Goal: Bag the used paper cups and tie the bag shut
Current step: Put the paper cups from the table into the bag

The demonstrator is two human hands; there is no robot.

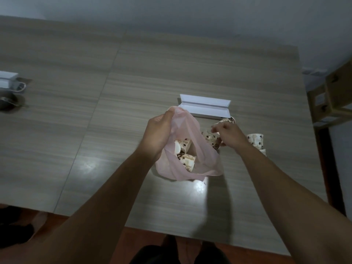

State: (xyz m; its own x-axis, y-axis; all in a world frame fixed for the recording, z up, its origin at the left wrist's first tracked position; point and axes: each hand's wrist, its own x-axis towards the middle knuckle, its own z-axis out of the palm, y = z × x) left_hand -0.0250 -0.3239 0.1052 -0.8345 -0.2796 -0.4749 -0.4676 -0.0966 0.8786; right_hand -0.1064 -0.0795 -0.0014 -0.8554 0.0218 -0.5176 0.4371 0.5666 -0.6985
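The pink plastic bag (200,159) rested on the wood-grain table (133,82), its mouth held open toward the camera. The left hand (159,133) was closed around the bag's upper rim, gathering the film and lifting that edge clear of the tabletop. Two paper cups with a brown dot pattern lay on their sides inside the bag: one cup (183,146) near the left hand and a second cup (187,161) below it. The right hand (229,135) was positioned just right of the bag with its fingers curled over a loose cup (210,139) on the table; whether the grip on that cup was fully closed could not be determined. A further cup (226,121) lay just beyond the right hand's fingers, and another cup (256,140) lay to the right of the wrist. An open white box (205,107) sat behind the bag, near the cups. A white device with a cord (9,80) lay at the far left table edge.
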